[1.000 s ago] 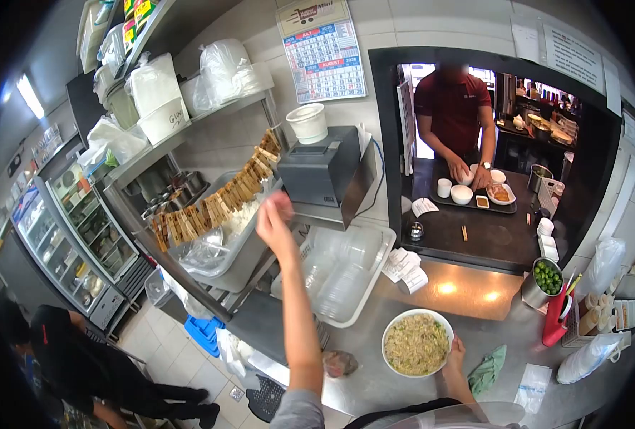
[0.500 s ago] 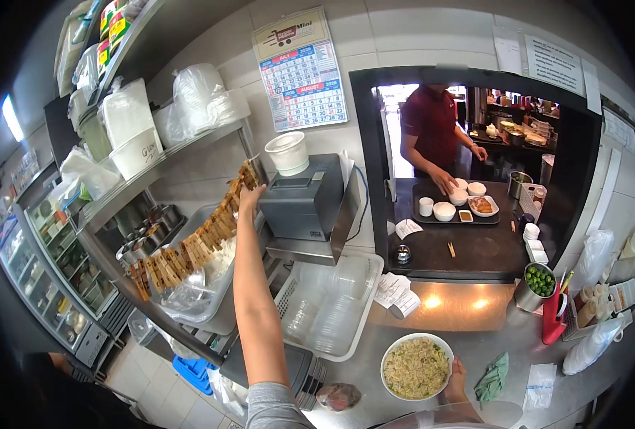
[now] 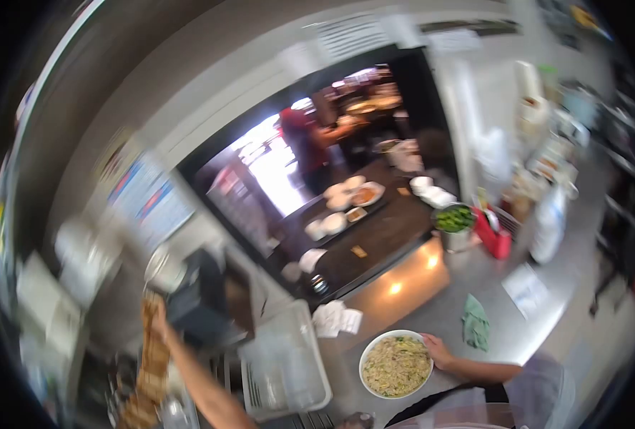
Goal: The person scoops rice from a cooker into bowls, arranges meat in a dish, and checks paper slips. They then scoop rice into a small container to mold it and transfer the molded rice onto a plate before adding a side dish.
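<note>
A white bowl of fried rice with green bits (image 3: 396, 365) stands on the steel counter. My right hand (image 3: 439, 351) grips the bowl's right rim. Off to the left, my left arm stretches up to a row of wooden clothespins (image 3: 153, 361) hanging along the shelf. My left hand (image 3: 157, 318) is closed at the upper end of this row, seemingly pinching a clothespin; motion blur smears the fingers. Beside that hand are a dark grey printer (image 3: 202, 304) and a white tub (image 3: 166, 269) on top of it.
A white basket of clear plastic containers (image 3: 317, 372) lies left of the bowl, with paper slips (image 3: 335, 319) behind it. To the right are a green cloth (image 3: 475, 323), a metal pot of green fruit (image 3: 457, 239) and a red holder (image 3: 493, 234). A person (image 3: 303, 139) stands beyond the pass-through window.
My view has swung right and tilted, so the scene is rotated and blurred. My left hand stays at the clothespins, my right hand on the bowl. The person beyond the window has drawn back from the tray.
</note>
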Demonstrator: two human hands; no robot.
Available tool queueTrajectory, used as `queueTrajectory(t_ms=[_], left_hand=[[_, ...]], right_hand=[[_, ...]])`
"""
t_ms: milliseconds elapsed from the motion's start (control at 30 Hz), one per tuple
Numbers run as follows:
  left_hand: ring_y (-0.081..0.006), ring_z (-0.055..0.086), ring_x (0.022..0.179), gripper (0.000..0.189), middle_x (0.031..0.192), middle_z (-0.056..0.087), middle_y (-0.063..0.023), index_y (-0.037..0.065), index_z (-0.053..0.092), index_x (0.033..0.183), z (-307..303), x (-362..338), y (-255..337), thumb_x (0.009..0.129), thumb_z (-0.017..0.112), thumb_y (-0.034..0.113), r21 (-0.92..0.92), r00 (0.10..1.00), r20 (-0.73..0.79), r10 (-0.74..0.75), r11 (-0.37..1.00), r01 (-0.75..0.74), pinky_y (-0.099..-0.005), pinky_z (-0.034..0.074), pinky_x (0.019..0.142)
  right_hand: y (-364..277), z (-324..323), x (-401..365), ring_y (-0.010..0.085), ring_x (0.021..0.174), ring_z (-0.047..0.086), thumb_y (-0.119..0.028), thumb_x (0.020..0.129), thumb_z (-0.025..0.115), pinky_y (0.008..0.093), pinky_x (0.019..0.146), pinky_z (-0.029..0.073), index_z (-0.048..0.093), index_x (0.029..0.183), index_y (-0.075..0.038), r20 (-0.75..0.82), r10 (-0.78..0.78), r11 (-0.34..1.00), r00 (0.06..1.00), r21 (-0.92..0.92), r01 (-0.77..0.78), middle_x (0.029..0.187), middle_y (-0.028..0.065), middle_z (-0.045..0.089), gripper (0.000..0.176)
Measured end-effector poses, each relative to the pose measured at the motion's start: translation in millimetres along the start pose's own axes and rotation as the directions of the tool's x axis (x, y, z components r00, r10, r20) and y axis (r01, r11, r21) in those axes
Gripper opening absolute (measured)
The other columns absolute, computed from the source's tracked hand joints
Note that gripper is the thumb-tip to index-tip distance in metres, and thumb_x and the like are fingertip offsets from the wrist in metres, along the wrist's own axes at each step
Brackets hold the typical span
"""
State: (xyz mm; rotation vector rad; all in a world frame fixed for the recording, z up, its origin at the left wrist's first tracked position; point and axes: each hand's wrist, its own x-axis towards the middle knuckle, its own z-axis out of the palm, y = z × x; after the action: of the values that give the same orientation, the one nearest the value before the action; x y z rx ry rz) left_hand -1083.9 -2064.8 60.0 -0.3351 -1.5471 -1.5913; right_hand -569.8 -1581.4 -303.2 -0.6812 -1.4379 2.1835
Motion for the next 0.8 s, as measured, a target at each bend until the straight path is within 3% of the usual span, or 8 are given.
queueTrajectory(t_ms=[167, 233, 367, 433, 500, 700, 733, 800], left_hand=[[-0.0211, 0.057, 0.062, 0.034, 0.069, 0.060, -0.0143, 0.001, 0.065, 0.081, -34.1, 12.3, -6.3, 0.074, 0.069, 0.034, 0.713, 0.961, 0.032, -0.274, 0.681, 0.170, -0.0345, 0.044, 0.059], [-0.0216, 0.057, 0.063, 0.032, 0.070, 0.060, -0.0147, 0.002, 0.065, 0.082, -39.1, 7.9, -2.3, 0.074, 0.068, 0.033, 0.804, 0.944, 0.012, -0.330, 0.564, 0.187, -0.0343, 0.044, 0.059], [-0.0227, 0.057, 0.064, 0.029, 0.070, 0.060, -0.0157, 0.002, 0.064, 0.083, -42.1, -19.5, 8.0, 0.076, 0.067, 0.031, 0.870, 0.940, -0.007, -0.342, 0.461, 0.174, -0.0340, 0.045, 0.060], [-0.0232, 0.057, 0.064, 0.028, 0.070, 0.060, -0.0162, 0.002, 0.064, 0.083, -42.6, -40.0, 14.6, 0.077, 0.067, 0.029, 0.864, 0.960, -0.013, -0.279, 0.480, 0.151, -0.0339, 0.045, 0.060], [-0.0271, 0.060, 0.068, 0.024, 0.073, 0.061, -0.0147, 0.003, 0.063, 0.084, -49.1, -72.3, 40.3, 0.082, 0.060, 0.027, 0.822, 0.991, -0.029, -0.127, 0.562, 0.096, -0.0344, 0.047, 0.063], [-0.0238, 0.064, 0.080, 0.029, 0.089, 0.066, -0.0094, 0.006, 0.064, 0.100, -66.8, -159.6, 109.1, 0.086, 0.056, 0.031, 0.809, 0.893, -0.190, 0.407, 0.581, -0.093, -0.0349, 0.050, 0.070], [-0.0239, 0.064, 0.083, 0.029, 0.093, 0.066, -0.0105, 0.005, 0.064, 0.102, -43.1, -194.4, 160.7, 0.086, 0.056, 0.028, 0.810, 0.868, -0.345, 0.358, 0.581, 0.083, -0.0333, 0.050, 0.072], [-0.0196, 0.063, 0.074, 0.027, 0.086, 0.066, -0.0105, 0.001, 0.065, 0.095, -24.8, -235.9, 199.7, 0.083, 0.062, 0.025, 0.719, 0.798, -0.257, 0.545, 0.659, -0.218, -0.0293, 0.050, 0.066]], right_hand=[[10.1, 3.7, 5.5, 0.0155, 0.091, 0.056, -0.018, 0.094, 0.039, 0.0286, 0.083, 0.044, 0.054, 0.115, -0.003, -0.037, -0.073, 0.988, 0.997, -0.136, 0.067, 0.099, 0.0089, 0.061, 0.030], [-35.6, 6.9, -3.9, 0.0171, 0.089, 0.057, -0.020, 0.093, 0.040, 0.0295, 0.080, 0.045, 0.056, 0.113, -0.006, 0.013, 0.187, 0.958, 0.982, -0.222, -0.179, 0.096, 0.0096, 0.063, 0.030], [1.2, 12.2, 64.3, 0.0171, 0.084, 0.058, -0.022, 0.092, 0.041, 0.0311, 0.077, 0.046, 0.060, 0.108, -0.006, 0.297, -0.148, 0.887, 0.943, -0.382, 0.259, 0.093, 0.0071, 0.064, 0.029], [-8.9, 18.5, 91.5, 0.0108, 0.082, 0.055, -0.023, 0.093, 0.041, 0.0280, 0.071, 0.047, 0.056, 0.115, -0.007, 0.413, 0.287, 0.876, 0.864, -0.477, -0.063, 0.096, 0.0042, 0.062, 0.032], [-19.2, 22.0, 94.1, 0.0113, 0.088, 0.054, -0.023, 0.093, 0.041, 0.0277, 0.078, 0.045, 0.058, 0.113, -0.007, 0.540, 0.145, 0.928, 0.829, -0.365, 0.075, 0.097, 0.0050, 0.062, 0.031], [-12.7, 13.3, 82.7, 0.0168, 0.092, 0.057, -0.024, 0.092, 0.043, 0.0328, 0.079, 0.045, 0.060, 0.109, -0.006, 0.423, 0.062, 0.874, 0.904, -0.460, 0.155, 0.102, 0.0079, 0.063, 0.030], [-11.9, 6.4, 81.4, 0.0182, 0.097, 0.055, -0.024, 0.092, 0.043, 0.0327, 0.084, 0.043, 0.058, 0.111, -0.004, 0.425, 0.037, 0.879, 0.904, -0.444, 0.173, 0.107, 0.0093, 0.060, 0.032], [-10.6, -8.7, 80.1, 0.0210, 0.108, 0.050, -0.026, 0.092, 0.044, 0.0326, 0.092, 0.038, 0.053, 0.116, -0.001, 0.440, 0.000, 0.888, 0.898, -0.414, 0.203, 0.116, 0.0120, 0.056, 0.036]])
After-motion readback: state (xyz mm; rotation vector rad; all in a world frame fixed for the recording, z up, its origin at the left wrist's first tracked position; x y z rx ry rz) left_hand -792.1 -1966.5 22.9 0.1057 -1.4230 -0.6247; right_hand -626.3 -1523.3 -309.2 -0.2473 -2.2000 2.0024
